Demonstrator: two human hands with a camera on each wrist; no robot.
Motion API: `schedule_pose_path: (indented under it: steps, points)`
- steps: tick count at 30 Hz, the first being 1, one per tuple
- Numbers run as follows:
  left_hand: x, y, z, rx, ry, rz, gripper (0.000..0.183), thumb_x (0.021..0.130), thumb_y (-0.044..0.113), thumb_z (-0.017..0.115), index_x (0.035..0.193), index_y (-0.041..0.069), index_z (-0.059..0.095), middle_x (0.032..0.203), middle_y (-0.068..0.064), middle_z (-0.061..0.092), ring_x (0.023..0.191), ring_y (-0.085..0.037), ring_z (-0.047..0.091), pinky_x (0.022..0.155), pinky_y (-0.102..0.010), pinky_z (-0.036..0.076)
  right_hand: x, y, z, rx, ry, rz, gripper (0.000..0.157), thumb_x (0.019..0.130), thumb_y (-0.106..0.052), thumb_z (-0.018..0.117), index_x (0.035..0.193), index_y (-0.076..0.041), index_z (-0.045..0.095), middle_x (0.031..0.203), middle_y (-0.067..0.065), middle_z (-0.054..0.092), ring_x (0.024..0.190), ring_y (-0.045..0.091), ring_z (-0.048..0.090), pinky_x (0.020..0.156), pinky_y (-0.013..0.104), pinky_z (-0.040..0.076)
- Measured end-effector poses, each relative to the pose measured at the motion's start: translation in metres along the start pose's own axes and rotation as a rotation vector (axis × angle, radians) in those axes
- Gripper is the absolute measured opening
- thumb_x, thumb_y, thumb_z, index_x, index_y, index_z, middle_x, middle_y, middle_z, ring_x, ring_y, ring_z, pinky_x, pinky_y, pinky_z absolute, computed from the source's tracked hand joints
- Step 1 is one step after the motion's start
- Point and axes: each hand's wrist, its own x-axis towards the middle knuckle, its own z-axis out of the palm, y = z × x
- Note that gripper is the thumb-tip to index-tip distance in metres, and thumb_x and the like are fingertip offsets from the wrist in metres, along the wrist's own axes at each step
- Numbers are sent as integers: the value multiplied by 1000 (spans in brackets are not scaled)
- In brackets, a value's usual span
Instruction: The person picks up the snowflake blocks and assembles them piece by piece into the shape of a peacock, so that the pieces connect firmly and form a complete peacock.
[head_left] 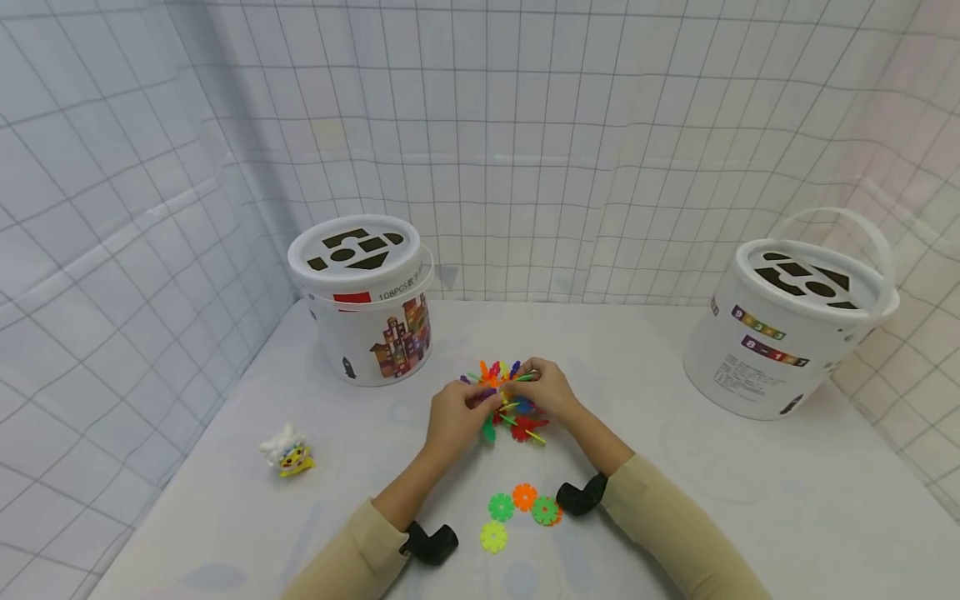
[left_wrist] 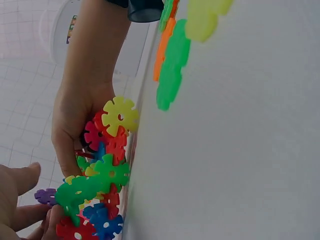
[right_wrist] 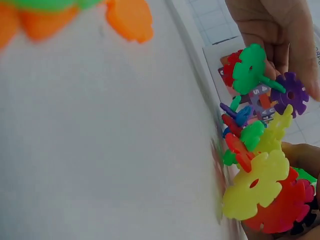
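Observation:
A cluster of interlocked plastic snowflake discs [head_left: 527, 427], in red, green, yellow, blue, orange and purple, is low over the white table between my two hands. My left hand [head_left: 455, 417] holds its left side, with fingers and thumb close around a purple disc [right_wrist: 290, 95]. From the other side, my right hand [head_left: 550, 389] grips the cluster with curled fingers. In the left wrist view the right hand's fingertips are partly hidden behind a green disc [left_wrist: 111, 173]. A yellow disc [right_wrist: 256, 185] sticks out beside the right hand in the right wrist view.
Loose discs lie nearer me: a green disc [head_left: 501, 507], an orange disc [head_left: 525, 497], a yellow disc [head_left: 493, 537] and overlapping ones. A small toy figure [head_left: 288, 452] is at left. Lidded white buckets stand back left [head_left: 360, 333] and right [head_left: 757, 358], before grid-patterned curtains.

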Motion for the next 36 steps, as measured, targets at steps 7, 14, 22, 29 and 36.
schedule_pose_path:
  steps: [7, 14, 22, 29, 36]
  points:
    - [-12, -3, -11, -81, 120, 58, 28, 93, 15, 65, 115, -2, 67, 103, -12, 61, 90, -23, 60, 76, -36, 54, 7, 4, -9, -118, 2, 68, 26, 86, -27, 75, 90, -3, 66, 82, 4, 63, 72, 17, 52, 63, 28, 45]
    - [-36, -13, -23, -42, -77, -42, 11, 90, 7, 62, 100, 3, 64, 92, -2, 61, 81, -16, 56, 71, -30, 50, 6, 2, -16, -202, -14, 99, 29, 90, -30, 69, 96, -2, 70, 89, 5, 66, 79, 19, 54, 69, 29, 47]
    - [-53, -18, -22, 12, -542, -4, 14, 87, 21, 74, 96, 10, 71, 86, 6, 61, 76, -12, 54, 68, -25, 47, -15, 4, -21, -245, 112, -44, 28, 89, -23, 70, 108, -3, 69, 110, 12, 64, 102, 28, 56, 88, 43, 49]
    - [-57, -10, -19, 132, -666, 33, 26, 76, 31, 84, 93, 17, 69, 86, 9, 54, 76, -8, 49, 70, -24, 45, -55, 0, -24, -197, 124, -221, 19, 89, -12, 71, 105, -1, 67, 105, 8, 66, 100, 25, 56, 86, 40, 49]
    - [-61, -5, -17, 168, -663, 62, 23, 76, 26, 85, 88, 18, 66, 83, 8, 52, 74, -8, 47, 68, -24, 43, -85, 3, -25, -210, -200, -289, 12, 89, -16, 73, 94, -6, 70, 83, -4, 63, 78, 14, 56, 68, 25, 48]
